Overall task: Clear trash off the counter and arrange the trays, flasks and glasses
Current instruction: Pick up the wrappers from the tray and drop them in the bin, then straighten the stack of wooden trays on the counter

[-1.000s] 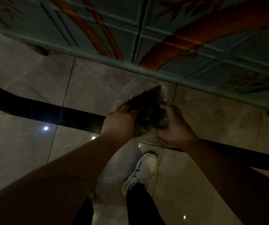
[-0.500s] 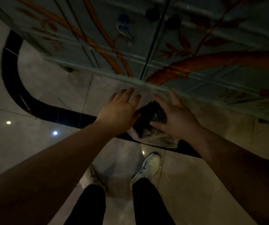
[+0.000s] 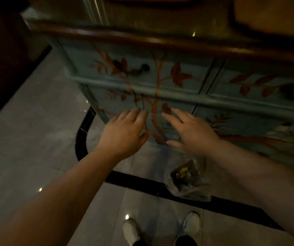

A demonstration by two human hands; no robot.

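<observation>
A clear plastic bag of dark trash [image 3: 187, 180] lies on the tiled floor, across a black inlay strip, just in front of the painted cabinet. My left hand [image 3: 125, 134] and my right hand [image 3: 188, 132] hover above it with fingers spread, palms down, holding nothing. Both hands are raised in front of the cabinet's lower doors, apart from the bag. The counter top [image 3: 160, 39] shows only as a dark wooden edge at the top of the view; what stands on it is blurred.
The blue-green cabinet [image 3: 178, 77] with orange branch painting fills the upper half, with dark drawer knobs [image 3: 145, 67]. My two white shoes [image 3: 131, 231] stand on the glossy grey floor. A dark piece of furniture [image 3: 4, 59] stands at the left.
Both hands let go of the trash bag and rose away from it; the bag now rests on the floor. The view tilted upward, bringing the cabinet drawers and counter edge into sight.
</observation>
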